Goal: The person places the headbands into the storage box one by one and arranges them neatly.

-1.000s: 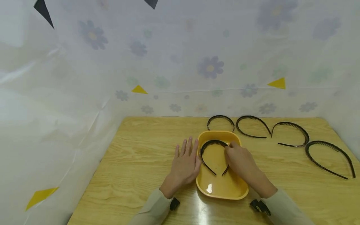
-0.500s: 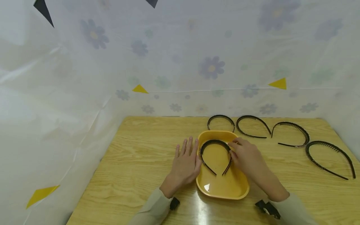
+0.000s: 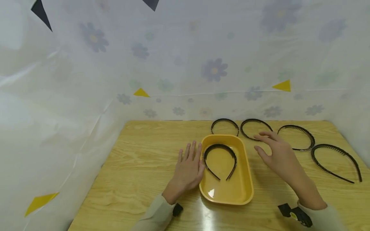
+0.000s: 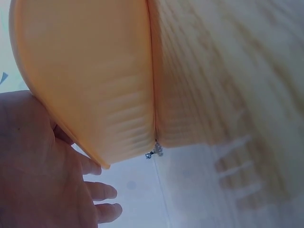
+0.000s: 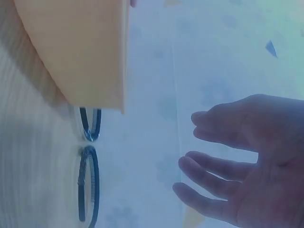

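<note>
A yellow plastic tub (image 3: 231, 192) stands on the wooden table. Inside it lies a black toothed headband (image 3: 219, 146), its two ends toward the near side; a second band seems to lie closely under it. With fingers straight, my left hand (image 3: 188, 170) rests against the tub's left side; the left wrist view has that hand (image 4: 47, 166) at the tub's rim (image 4: 71, 135). My right hand (image 3: 278, 157) is in the air right of the tub, fingers apart and holding nothing. In the right wrist view the same hand (image 5: 242, 161) is also bare.
Behind the tub lies one black headband (image 3: 224, 120). To its right are another headband (image 3: 254, 120), a third headband (image 3: 300, 128) partly behind my right hand, and a headband (image 3: 336, 147) at far right. A flowered sheet (image 3: 179, 64) hangs at the back.
My right hand has let go of the headband in the tub and moved up and right, out over the table. The headband stays in the tub; my left hand keeps its place.
</note>
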Demonstrator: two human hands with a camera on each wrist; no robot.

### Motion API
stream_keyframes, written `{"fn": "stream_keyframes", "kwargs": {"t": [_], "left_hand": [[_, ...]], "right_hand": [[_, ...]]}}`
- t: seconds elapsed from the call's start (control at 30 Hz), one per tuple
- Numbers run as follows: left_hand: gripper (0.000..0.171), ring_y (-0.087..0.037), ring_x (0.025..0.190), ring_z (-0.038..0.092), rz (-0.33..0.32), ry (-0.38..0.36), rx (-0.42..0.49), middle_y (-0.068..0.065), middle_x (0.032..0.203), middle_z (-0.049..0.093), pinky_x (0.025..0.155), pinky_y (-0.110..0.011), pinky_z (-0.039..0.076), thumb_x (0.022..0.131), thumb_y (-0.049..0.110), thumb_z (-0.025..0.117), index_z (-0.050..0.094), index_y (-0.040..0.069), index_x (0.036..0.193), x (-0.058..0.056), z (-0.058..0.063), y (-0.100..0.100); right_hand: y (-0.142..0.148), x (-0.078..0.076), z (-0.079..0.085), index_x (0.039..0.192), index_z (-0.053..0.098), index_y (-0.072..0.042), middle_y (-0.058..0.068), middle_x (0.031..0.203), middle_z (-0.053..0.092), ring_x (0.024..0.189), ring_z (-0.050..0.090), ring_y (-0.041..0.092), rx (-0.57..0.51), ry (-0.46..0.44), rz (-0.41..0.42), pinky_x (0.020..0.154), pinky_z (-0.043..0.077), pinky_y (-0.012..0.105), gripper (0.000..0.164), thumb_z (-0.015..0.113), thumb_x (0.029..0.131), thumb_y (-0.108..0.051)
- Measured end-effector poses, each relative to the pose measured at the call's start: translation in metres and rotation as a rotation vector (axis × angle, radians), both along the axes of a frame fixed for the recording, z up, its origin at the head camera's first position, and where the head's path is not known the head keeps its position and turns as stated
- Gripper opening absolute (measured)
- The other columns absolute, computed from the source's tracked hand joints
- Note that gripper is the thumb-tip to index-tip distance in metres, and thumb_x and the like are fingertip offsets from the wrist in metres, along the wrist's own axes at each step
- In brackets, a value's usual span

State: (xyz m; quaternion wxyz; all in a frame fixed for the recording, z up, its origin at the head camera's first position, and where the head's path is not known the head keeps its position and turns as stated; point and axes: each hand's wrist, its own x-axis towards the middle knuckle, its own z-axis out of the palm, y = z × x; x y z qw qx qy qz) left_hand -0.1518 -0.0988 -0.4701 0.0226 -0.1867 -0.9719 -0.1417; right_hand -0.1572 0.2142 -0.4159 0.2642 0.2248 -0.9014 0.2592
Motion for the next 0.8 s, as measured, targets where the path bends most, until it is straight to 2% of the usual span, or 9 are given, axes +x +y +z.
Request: {"fn": "stream_keyframes", "kwargs": {"t": [0.1, 0.17, 0.27, 0.37, 0.43, 0.53, 0.6, 0.67, 0.8], "left_hand": [[0.061, -0.036, 0.156, 0.013, -0.001, 0.002, 0.007, -0.013, 0.171, 0.01, 0.123, -0.058, 0.009, 0.108, 0.028, 0.027, 0.017, 0.01, 0.166, 0.0, 0.0, 0.0], [0.061, -0.035, 0.156, 0.011, -0.002, -0.001, 0.01, -0.013, 0.171, 0.01, 0.123, -0.058, 0.01, 0.108, 0.028, 0.028, 0.017, 0.011, 0.166, 0.0, 0.001, 0.0], [0.061, -0.034, 0.157, 0.008, -0.001, -0.007, 0.008, -0.013, 0.171, 0.008, 0.123, -0.058, 0.009, 0.108, 0.028, 0.028, 0.017, 0.011, 0.166, 0.0, 0.001, -0.001], [0.061, -0.033, 0.157, 0.006, 0.0, -0.017, 0.002, -0.011, 0.171, 0.005, 0.123, -0.058, 0.008, 0.109, 0.03, 0.026, 0.014, 0.013, 0.166, -0.001, 0.0, -0.002], [0.061, -0.033, 0.157, 0.006, -0.001, -0.021, 0.0, -0.011, 0.171, 0.005, 0.123, -0.058, 0.008, 0.109, 0.03, 0.026, 0.014, 0.013, 0.166, -0.002, -0.001, -0.002], [0.061, -0.034, 0.157, 0.007, -0.004, -0.026, -0.01, -0.011, 0.172, 0.005, 0.124, -0.058, 0.008, 0.109, 0.03, 0.025, 0.014, 0.013, 0.167, -0.004, -0.001, -0.002], [0.061, -0.033, 0.157, 0.006, -0.001, -0.03, -0.018, -0.01, 0.172, 0.004, 0.124, -0.058, 0.008, 0.109, 0.031, 0.025, 0.014, 0.014, 0.167, -0.005, 0.0, -0.001], [0.061, -0.032, 0.157, 0.005, 0.0, -0.03, -0.024, -0.01, 0.172, 0.004, 0.124, -0.057, 0.008, 0.109, 0.031, 0.024, 0.014, 0.014, 0.167, -0.006, 0.0, -0.001], [0.061, -0.031, 0.157, 0.002, -0.005, -0.037, -0.011, -0.01, 0.172, 0.003, 0.124, -0.058, 0.008, 0.109, 0.031, 0.023, 0.012, 0.014, 0.167, -0.006, -0.001, -0.001]], "right_hand": [[0.013, -0.001, 0.002, 0.123, 0.071, 0.001, 0.021, 0.121, 0.065, 0.084, 0.068, 0.035, -0.017, 0.005, -0.023, 0.06, 0.054, 0.039, 0.045, 0.084, 0.079, 0.003], [0.022, -0.003, 0.002, 0.123, 0.071, 0.001, 0.02, 0.12, 0.065, 0.082, 0.067, 0.033, -0.025, -0.006, -0.037, 0.062, 0.051, 0.027, 0.046, 0.083, 0.079, 0.003], [0.035, -0.005, 0.003, 0.124, 0.07, 0.0, 0.019, 0.119, 0.064, 0.093, 0.066, 0.035, -0.036, -0.041, -0.053, 0.073, 0.057, 0.035, 0.044, 0.082, 0.082, 0.003], [0.046, -0.008, 0.003, 0.125, 0.069, 0.0, 0.018, 0.118, 0.064, 0.094, 0.065, 0.035, -0.043, -0.055, -0.071, 0.073, 0.059, 0.043, 0.045, 0.082, 0.082, 0.003], [0.053, -0.009, 0.004, 0.125, 0.069, -0.001, 0.019, 0.118, 0.064, 0.095, 0.065, 0.035, -0.058, -0.055, -0.075, 0.073, 0.059, 0.039, 0.045, 0.081, 0.082, 0.003], [0.064, -0.011, 0.004, 0.128, 0.069, -0.003, 0.018, 0.119, 0.064, 0.1, 0.063, 0.013, -0.092, -0.077, -0.091, 0.077, 0.052, 0.011, 0.047, 0.081, 0.083, 0.003], [0.071, -0.012, 0.005, 0.131, 0.068, -0.004, 0.019, 0.122, 0.064, 0.103, 0.055, -0.004, -0.126, -0.1, -0.097, 0.079, 0.04, -0.001, 0.048, 0.08, 0.085, 0.002], [0.077, -0.012, 0.004, 0.134, 0.067, -0.006, 0.02, 0.124, 0.063, 0.103, 0.044, -0.017, -0.15, -0.125, -0.11, 0.08, 0.032, -0.004, 0.049, 0.079, 0.087, 0.0], [0.089, -0.011, -0.002, 0.134, 0.066, -0.004, 0.022, 0.125, 0.061, 0.104, 0.038, -0.022, -0.163, -0.131, -0.124, 0.079, 0.031, -0.004, 0.048, 0.078, 0.087, -0.001]]}}
